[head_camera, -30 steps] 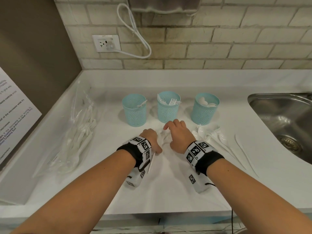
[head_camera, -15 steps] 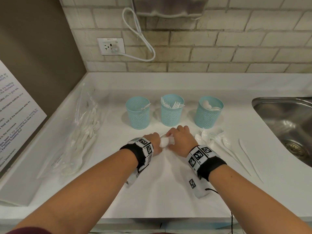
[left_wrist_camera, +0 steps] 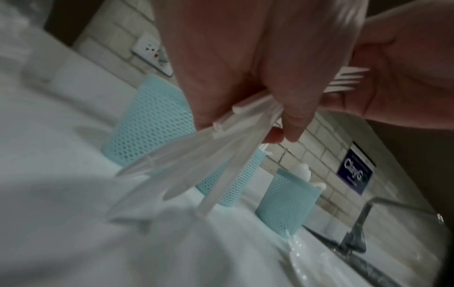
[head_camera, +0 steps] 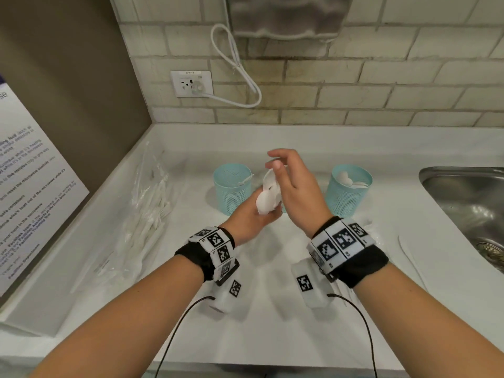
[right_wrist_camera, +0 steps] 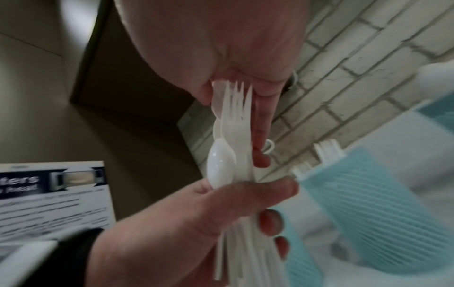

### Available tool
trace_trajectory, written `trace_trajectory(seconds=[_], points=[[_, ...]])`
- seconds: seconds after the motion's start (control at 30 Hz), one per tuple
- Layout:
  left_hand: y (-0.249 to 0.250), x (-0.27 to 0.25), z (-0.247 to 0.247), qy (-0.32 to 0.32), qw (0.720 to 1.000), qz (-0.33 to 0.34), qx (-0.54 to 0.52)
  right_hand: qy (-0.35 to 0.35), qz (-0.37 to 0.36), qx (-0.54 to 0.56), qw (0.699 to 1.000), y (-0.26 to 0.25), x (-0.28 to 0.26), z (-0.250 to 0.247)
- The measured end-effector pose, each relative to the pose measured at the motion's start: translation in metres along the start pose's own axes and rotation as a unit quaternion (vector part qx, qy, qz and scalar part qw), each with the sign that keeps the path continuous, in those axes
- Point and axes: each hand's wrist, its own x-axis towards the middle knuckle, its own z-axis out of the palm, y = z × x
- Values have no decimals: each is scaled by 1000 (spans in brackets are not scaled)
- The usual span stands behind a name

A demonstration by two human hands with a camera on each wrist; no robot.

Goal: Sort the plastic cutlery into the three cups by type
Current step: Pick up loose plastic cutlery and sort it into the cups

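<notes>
My left hand grips a bundle of white plastic cutlery upright, above the counter and in front of the middle cup. The bundle mixes spoons and forks; its handles fan out below my fist. My right hand pinches the heads at the top of the bundle between thumb and fingers. Three teal mesh cups stand in a row: the left cup with one piece in it, the fork cup mostly hidden behind my hands in the head view, and the right cup with spoons.
A clear bag of more cutlery lies at the counter's left beside a printed sign. A loose knife lies right of my right wrist. The steel sink is at the far right. An outlet with a cord is on the brick wall.
Both hands gathered cutlery on the counter, then lifted the bundle up in front of the middle cup. My right hand has moved to the top of the bundle.
</notes>
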Motion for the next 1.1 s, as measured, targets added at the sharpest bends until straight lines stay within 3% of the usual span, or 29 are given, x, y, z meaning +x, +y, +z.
trace_trajectory(seconds=[0.13,0.33,0.5,0.63,1.1], points=[[0,0,-1,43,996,1,-74,-57,-54,-25,997,-7,9,11],[-30,-3,-2,7,995,-94,-16,-178,30,-25,983,13,0,22],[-31,-6,-2,-8,991,-126,-43,-120,81,53,988,12,3,12],[-22,-9,-6,13,990,-106,-91,-61,108,123,985,12,10,4],[13,-18,-28,74,980,-91,-162,-51,161,273,947,-3,20,7]])
